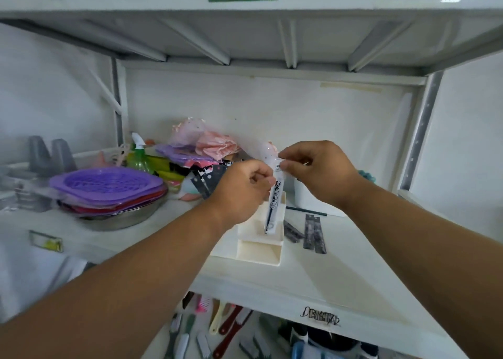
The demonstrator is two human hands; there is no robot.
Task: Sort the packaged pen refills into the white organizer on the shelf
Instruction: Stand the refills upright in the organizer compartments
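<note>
Both hands [275,176] pinch refill pack [275,201], hanging below grip over organizer [261,239].

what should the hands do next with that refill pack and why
Probably lower the refill pack straight down and let go. Both the left hand and the right hand pinch its upper end, it hangs nearly upright, and its lower end already sits at a compartment of the white organizer. Dark packs on the shelf beside it look unsorted.
</note>
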